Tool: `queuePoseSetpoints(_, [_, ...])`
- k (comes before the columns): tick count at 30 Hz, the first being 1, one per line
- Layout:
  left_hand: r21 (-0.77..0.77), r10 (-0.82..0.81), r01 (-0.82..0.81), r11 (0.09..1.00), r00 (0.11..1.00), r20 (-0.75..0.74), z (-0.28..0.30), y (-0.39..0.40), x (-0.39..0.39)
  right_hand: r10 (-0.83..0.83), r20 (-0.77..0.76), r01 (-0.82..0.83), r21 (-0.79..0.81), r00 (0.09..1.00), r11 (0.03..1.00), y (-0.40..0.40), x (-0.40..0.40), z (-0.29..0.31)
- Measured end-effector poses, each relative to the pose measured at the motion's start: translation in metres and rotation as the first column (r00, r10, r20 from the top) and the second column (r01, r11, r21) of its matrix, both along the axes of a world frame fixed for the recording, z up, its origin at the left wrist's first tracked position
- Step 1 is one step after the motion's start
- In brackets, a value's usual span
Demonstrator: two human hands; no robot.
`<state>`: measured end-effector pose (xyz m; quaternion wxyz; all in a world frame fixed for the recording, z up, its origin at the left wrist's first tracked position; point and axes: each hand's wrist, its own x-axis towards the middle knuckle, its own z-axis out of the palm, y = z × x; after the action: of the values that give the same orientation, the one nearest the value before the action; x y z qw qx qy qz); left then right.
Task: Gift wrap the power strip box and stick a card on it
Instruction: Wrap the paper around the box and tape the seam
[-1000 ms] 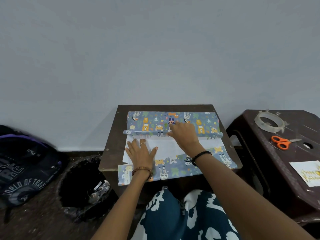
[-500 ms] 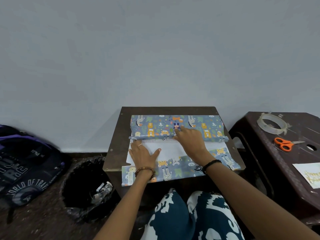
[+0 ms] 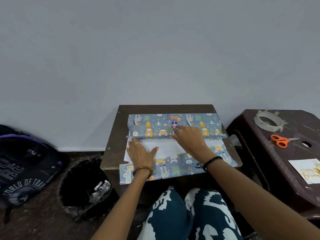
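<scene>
Head view, items by descending size: dark wooden tabletop (image 3: pixel 114 149), carrying the work. Brown plastic stool (image 3: pixel 294 153), well to the right of the right hand. Backpack (image 3: pixel 26 163) and black bin (image 3: pixel 83 184), on the floor left of and below the left hand. Animal-print wrapping paper (image 3: pixel 174 168), folded over the power strip box (image 3: pixel 155 125) at the far side, its white underside exposed between box and near flap. Right hand (image 3: pixel 190 137), fingers extended and pressing flat on the papered box's near edge, gripping nothing. Left hand (image 3: pixel 140 151), palm down, fingers spread on the white underside just before the box, gripping nothing. Card (image 3: pixel 304 170), tape roll (image 3: pixel 267 121) and orange scissors (image 3: pixel 279 140), on the stool.
</scene>
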<state>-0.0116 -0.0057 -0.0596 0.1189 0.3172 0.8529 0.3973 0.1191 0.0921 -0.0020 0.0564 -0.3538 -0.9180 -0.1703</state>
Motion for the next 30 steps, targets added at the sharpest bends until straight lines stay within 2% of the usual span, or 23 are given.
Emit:
queuePoseSetpoints(2, [0.004,0.002,-0.002,1.0,1.0,0.0,0.0,-0.001,0.0,0.006,0.053,-0.006,0.009,0.999,1.0,0.004,-0.003,0.001])
queuePoseSetpoints(6, [0.059,0.038,-0.037,0.998,0.999,-0.012,0.005,-0.003,0.007,-0.061,0.157,0.038,0.143,0.986,0.989,0.002,-0.003,0.0])
queuePoseSetpoints(7, [0.055,0.048,-0.047,0.997,0.998,-0.028,0.007,-0.004,0.009,-0.077,0.142,0.056,0.146,0.987,0.988,0.004,-0.004,-0.001])
queuePoseSetpoints(9, [0.009,0.019,-0.018,1.0,0.988,-0.155,0.006,-0.004,0.011,-0.048,0.076,0.037,0.139,0.996,0.99,0.01,-0.004,-0.003])
queuePoseSetpoints(11, [-0.04,-0.103,0.095,0.995,0.915,-0.39,0.006,0.002,0.01,-0.032,0.04,0.026,0.145,0.999,0.989,0.012,-0.003,-0.003])
queuePoseSetpoints(13, [-0.086,-0.219,0.211,0.974,0.766,-0.604,0.016,0.015,0.009,-0.015,0.009,0.013,0.146,1.0,0.989,0.008,-0.001,-0.003])
queuePoseSetpoints(14, [-0.168,-0.316,0.273,0.947,0.702,-0.638,0.027,0.023,0.006,-0.009,-0.009,0.01,0.128,1.0,0.992,0.006,-0.001,-0.003])
queuePoseSetpoints(16, [-0.425,-0.562,0.371,0.826,0.608,-0.561,0.049,0.04,0.002,-0.009,-0.041,0.013,0.095,0.999,0.995,0.005,0.0,-0.003])
queuePoseSetpoints(18, [-0.575,-0.679,0.392,0.718,0.578,-0.453,0.064,0.053,0.0,-0.029,-0.074,0.036,0.098,0.997,0.995,0.004,0.001,-0.005])
queuePoseSetpoints(20, [-0.593,-0.687,0.4,0.699,0.607,-0.4,0.066,0.058,0.002,-0.036,-0.134,0.049,0.095,0.99,0.994,0.004,0.001,-0.007])
queuePoseSetpoints(25, [-0.554,-0.654,0.389,0.736,0.619,-0.435,0.065,0.057,0.009,-0.099,-0.277,0.101,-0.007,0.956,0.995,0.005,0.008,-0.012])
queuePoseSetpoints(27, [-0.549,-0.648,0.387,0.741,0.627,-0.432,0.063,0.057,0.008,-0.065,-0.354,0.038,-0.085,0.933,0.996,0.01,0.016,-0.013])
queuePoseSetpoints(30, [-0.542,-0.638,0.382,0.748,0.637,-0.433,0.064,0.055,0.008,-0.113,-0.454,0.008,-0.226,0.884,0.974,0.015,0.036,-0.018])
